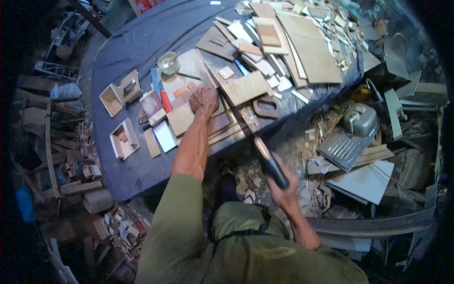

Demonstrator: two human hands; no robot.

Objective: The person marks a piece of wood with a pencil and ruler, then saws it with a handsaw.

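Note:
My left hand (204, 100) presses down, fingers curled, on small wood pieces on the cloth-covered table; what lies beneath the fingers is hidden. In my right hand (283, 182) is the dark handle of a handsaw (263, 150), below the table's front edge. Its thin blade reaches up and left over the edge, just right of my left hand. A light wood board (246, 88) lies right of the blade, beside a wooden piece with an oval opening (266, 108). Left of my left hand are a red-and-blue tool (165, 101) and a white tile-like piece (165, 137).
Small open wooden boxes (124, 138) stand at the table's left. A glass jar (168, 63) sits behind my left hand. Large boards (309, 47) and scraps pile up at the back right. A metal sink (347, 142) lies on the cluttered ground at right.

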